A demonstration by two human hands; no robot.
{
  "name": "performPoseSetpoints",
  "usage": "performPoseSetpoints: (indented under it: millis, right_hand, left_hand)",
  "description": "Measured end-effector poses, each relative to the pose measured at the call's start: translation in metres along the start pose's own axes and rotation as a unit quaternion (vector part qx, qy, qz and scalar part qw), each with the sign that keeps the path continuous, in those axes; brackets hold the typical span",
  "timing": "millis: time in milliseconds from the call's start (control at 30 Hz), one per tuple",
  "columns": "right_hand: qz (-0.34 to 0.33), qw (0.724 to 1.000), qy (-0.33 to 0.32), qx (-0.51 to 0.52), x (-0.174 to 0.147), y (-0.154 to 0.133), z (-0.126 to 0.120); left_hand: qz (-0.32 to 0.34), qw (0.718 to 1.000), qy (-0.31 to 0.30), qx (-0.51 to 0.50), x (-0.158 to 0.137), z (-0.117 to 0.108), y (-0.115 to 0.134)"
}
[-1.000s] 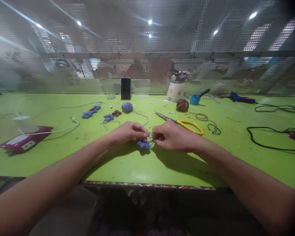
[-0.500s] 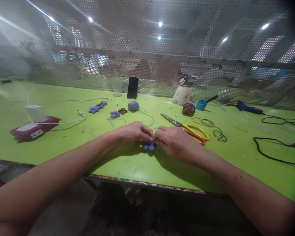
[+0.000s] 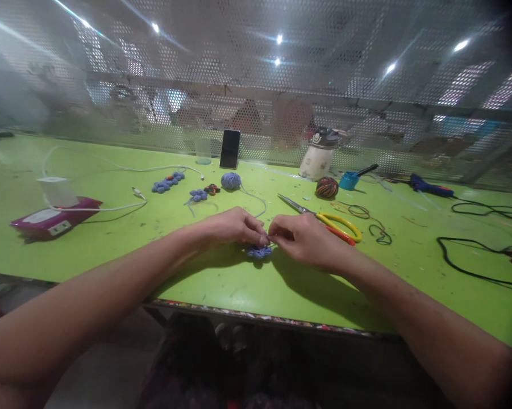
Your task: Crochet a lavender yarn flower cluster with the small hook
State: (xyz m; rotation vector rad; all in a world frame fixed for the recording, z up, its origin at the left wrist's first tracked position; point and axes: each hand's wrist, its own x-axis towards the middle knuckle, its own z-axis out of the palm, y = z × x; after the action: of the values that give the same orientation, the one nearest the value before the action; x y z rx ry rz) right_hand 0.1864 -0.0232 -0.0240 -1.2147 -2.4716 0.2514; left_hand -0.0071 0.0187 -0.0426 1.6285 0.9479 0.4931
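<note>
Low over the green table, a small purple crocheted piece [image 3: 259, 251] hangs from my left hand [image 3: 237, 228], whose thumb and fingers pinch its upper edge. Close beside it, my right hand [image 3: 300, 237] has thumb and forefinger pressed together at the piece's right side, with what looks like a thin strand of yarn between them. Its fingertips almost touch those of the left hand. Behind the hands lies a purple yarn ball [image 3: 230, 181], its tail running toward them. Scissors [image 3: 324, 218] with yellow and red handles lie just beyond my right hand.
On the green table [image 3: 221, 284] are purple crocheted flowers [image 3: 169, 182], a variegated yarn ball [image 3: 327, 187], a blue pot [image 3: 348, 180], a bottle [image 3: 318, 156], a propped phone [image 3: 230, 149], a power strip [image 3: 57, 218] and a glue gun [image 3: 430, 186]. A perforated screen [image 3: 256, 91] stands behind.
My right hand's fingers have shifted slightly and now pinch at the piece's right edge, a small gap showing under them. The purple piece has turned a little. The view has shifted slightly.
</note>
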Motion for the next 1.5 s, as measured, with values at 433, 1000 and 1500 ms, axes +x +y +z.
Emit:
performPoseSetpoints:
  millis: [433, 1000, 1500]
  right_hand:
    - [0.058, 0.998, -0.021, 0.018, 0.003, -0.003, -0.006]
    - [0.160, 0.985, -0.063, -0.009, 0.007, 0.003, -0.003]
    - [0.147, 0.952, -0.053, 0.264, 0.005, -0.005, 0.001]
  left_hand:
    - [0.001, 1.000, -0.011, -0.025, 0.000, -0.002, -0.002]
    - [0.011, 0.995, -0.055, -0.081, 0.000, -0.006, 0.001]
    - [-0.007, 0.991, -0.048, -0.126, -0.002, -0.004, 0.006]
